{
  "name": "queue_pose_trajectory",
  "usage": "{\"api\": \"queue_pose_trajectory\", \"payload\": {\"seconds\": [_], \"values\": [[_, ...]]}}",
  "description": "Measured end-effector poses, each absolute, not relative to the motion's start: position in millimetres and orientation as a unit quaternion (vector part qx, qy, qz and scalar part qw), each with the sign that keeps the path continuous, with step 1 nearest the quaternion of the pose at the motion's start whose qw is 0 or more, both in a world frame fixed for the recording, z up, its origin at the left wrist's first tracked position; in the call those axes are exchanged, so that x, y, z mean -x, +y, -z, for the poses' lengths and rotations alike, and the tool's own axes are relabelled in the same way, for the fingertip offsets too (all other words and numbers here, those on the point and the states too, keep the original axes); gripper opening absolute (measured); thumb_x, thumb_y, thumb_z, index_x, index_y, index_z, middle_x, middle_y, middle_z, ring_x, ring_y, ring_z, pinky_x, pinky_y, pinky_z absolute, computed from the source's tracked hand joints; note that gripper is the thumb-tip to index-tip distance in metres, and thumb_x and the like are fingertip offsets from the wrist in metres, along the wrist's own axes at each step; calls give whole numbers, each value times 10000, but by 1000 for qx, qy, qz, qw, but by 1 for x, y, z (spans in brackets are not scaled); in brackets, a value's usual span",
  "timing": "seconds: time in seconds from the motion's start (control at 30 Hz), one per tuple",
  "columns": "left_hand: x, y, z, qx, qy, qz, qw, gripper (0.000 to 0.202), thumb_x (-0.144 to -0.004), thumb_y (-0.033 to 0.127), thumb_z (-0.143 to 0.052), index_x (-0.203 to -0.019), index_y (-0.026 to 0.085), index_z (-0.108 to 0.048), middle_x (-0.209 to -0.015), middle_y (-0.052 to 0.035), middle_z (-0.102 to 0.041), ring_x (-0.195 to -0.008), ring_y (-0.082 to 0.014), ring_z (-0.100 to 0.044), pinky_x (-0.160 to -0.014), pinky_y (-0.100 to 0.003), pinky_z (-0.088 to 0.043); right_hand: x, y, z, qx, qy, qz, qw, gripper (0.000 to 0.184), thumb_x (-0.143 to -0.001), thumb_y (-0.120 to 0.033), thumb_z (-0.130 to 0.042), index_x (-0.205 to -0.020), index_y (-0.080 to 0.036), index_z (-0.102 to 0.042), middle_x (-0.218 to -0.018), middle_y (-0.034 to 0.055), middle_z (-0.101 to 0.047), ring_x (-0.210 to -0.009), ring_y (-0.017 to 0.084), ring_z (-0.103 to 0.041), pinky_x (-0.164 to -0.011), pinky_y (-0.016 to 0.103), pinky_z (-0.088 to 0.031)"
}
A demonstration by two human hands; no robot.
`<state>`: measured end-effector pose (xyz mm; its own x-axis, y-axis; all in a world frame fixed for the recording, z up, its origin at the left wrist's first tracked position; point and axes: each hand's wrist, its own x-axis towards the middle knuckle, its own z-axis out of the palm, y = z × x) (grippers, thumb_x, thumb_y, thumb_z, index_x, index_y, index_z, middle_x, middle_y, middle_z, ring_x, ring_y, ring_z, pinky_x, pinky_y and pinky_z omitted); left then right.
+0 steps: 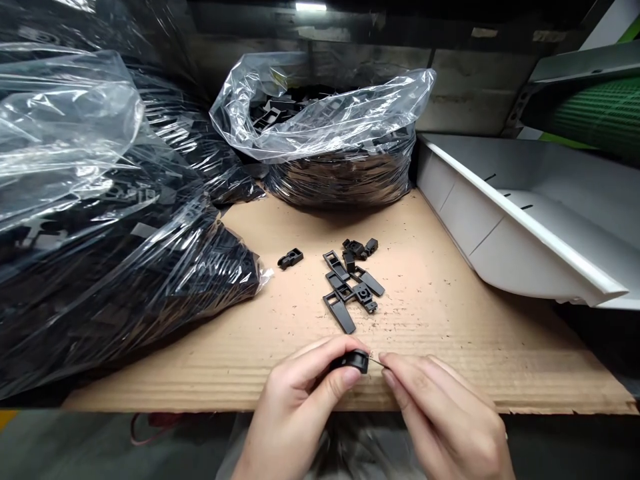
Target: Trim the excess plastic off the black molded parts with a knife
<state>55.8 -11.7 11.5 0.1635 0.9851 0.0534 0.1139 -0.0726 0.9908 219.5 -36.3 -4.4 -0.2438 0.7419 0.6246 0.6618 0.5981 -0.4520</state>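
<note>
My left hand [300, 393] pinches a small black plastic part [356, 361] with a rounded end between thumb and fingers, just above the front of the cardboard. Close on its right, my right hand [443, 403] is closed on a thin metal pin [377, 363]. The pin's far end meets the right side of the black part; whether it goes in cannot be made out. Beyond my hands lies a loose group of black plastic pieces, among them flat clips [341, 313] with rectangular openings and blocky pieces [364, 294]. One black piece [291, 258] lies apart to the left.
Clear bags of black parts stand at left [150, 267] and at the back [340, 170]. A grey-white plastic tray [525, 223] with a few dark slivers flanks the right side. Corrugated cardboard [430, 300] covers the work surface, its front edge near my wrists.
</note>
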Motion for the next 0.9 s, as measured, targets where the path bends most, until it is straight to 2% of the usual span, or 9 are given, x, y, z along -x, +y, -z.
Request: {"api": "queue_pose_trajectory", "payload": {"seconds": [0.13,0.23,0.3,0.37,0.5,0.67,0.73,0.83,0.9], "values": [[-54,-12,-11,-592,453,-449,493,279,-727,74,-612,-840,317,-691,-871,100,-696,-844,-82,-623,-760,-84,-453,-219,-36,4,450,-782,-82,423,267,-776,-32,-524,-1026,-127,-542,-734,64,-613,-647,158,-589,-581,254,-474],[-52,-10,-10,-612,429,-456,484,272,-736,69,-607,-844,303,-693,-877,87,-695,-848,-92,-623,-774,-100,-455,-217,-35,-3,486,-743,-219,404,132,-829,-130,-464,-857,-168,-587,-621,6,-556,-536,115,-547,-514,212,-438],[-51,-9,-9,-616,422,-458,482,273,-742,72,-606,-857,304,-691,-895,83,-693,-859,-99,-623,-785,-114,-458,-215,-35,-10,503,-712,-304,384,184,-849,-193,-430,-720,-187,-560,-563,-23,-502,-501,96,-512,-484,192,-403],[-50,-10,-8,-616,419,-459,484,292,-743,68,-608,-873,318,-686,-912,89,-690,-875,-98,-619,-805,-119,-451,-214,-35,-16,508,-701,-348,361,222,-853,-221,-418,-661,-190,-524,-559,-32,-477,-513,92,-493,-485,185,-379],[-48,-10,-8,-629,399,-455,488,321,-757,57,-596,-899,334,-673,-926,95,-684,-897,-98,-611,-827,-132,-443,-218,-31,-22,498,-681,-432,318,247,-858,-266,-420,-657,-178,-533,-559,-37,-450,-529,85,-453,-496,185,-350],[-47,-10,-12,-669,379,-434,470,268,-790,74,-554,-878,300,-666,-1007,56,-650,-932,-126,-596,-836,-169,-445,-232,-23,-28,362,-508,-756,200,258,-833,-377,-478,-796,-157,-609,-483,-64,-435,-363,18,-262,-364,139,-221],[-47,-11,-11,-680,385,-433,449,275,-805,81,-529,-917,302,-647,-1061,50,-622,-954,-132,-586,-844,-179,-442,-234,-25,-29,389,-496,-746,216,279,-822,-393,-491,-754,-153,-614,-489,-53,-461,-355,13,-272,-356,137,-219],[-50,-14,-6,-700,406,-439,389,376,-815,51,-497,-1076,314,-560,-1054,48,-609,-977,-118,-563,-854,-171,-430,-228,-36,-23,518,-552,-549,355,257,-827,-369,-480,-731,-169,-609,-540,-26,-511,-407,41,-379,-388,148,-313],[-52,-16,-1,-732,399,-454,314,405,-809,14,-475,-1110,278,-538,-1082,33,-585,-1008,-118,-538,-887,-171,-405,-222,-42,-16,553,-582,-423,420,197,-829,-323,-476,-769,-190,-609,-584,-15,-545,-438,65,-438,-411,155,-371]]}}
